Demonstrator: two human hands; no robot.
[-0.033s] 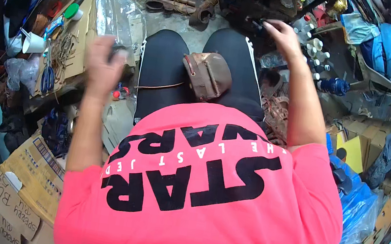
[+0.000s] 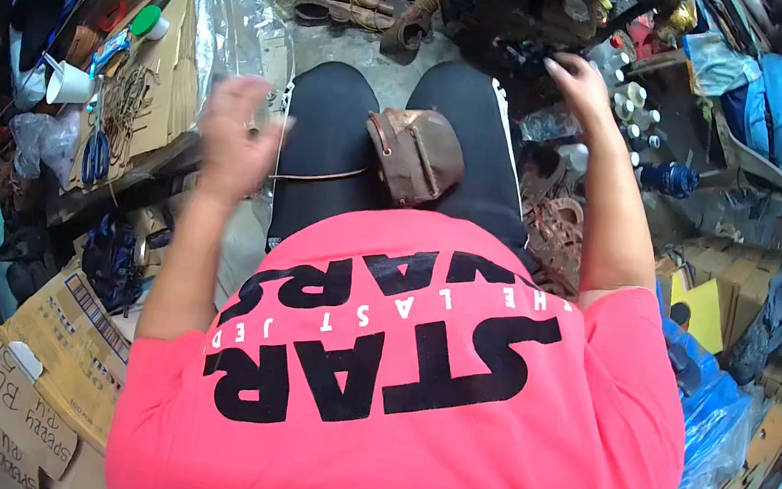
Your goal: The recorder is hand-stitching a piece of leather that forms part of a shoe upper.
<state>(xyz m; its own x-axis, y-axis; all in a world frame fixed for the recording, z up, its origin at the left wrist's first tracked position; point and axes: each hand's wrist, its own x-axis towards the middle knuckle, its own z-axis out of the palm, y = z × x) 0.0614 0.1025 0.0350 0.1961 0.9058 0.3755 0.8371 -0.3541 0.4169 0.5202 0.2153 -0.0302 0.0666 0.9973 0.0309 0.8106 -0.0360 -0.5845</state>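
On my lap, between my thighs, rests a brown leather piece (image 2: 421,158) shaped like a shoe upper, with a seam and an eyelet. From its left side a thin brown lace (image 2: 320,176) stretches across my left thigh. My left hand (image 2: 235,135) is raised beside my left knee, its fingers apart and slightly smeared by motion; nothing shows in it. Out beyond my right knee, my right hand (image 2: 581,89) reaches toward dark clutter, next to several white-capped bottles (image 2: 631,103). Its fingers look stretched out, and no held thing is visible.
Bundled leather pieces (image 2: 371,4) lie on the floor ahead. At left, a cardboard-covered surface carries a white cup (image 2: 68,85), a green-lidded container (image 2: 149,23), scissors (image 2: 97,155) and cords (image 2: 132,105). Cardboard boxes (image 2: 74,339) stand lower left; blue plastic sheeting (image 2: 717,395) is at right.
My left hand has shifted right, toward my left knee. My right hand has moved slightly right and down. The leather piece stays on my lap.
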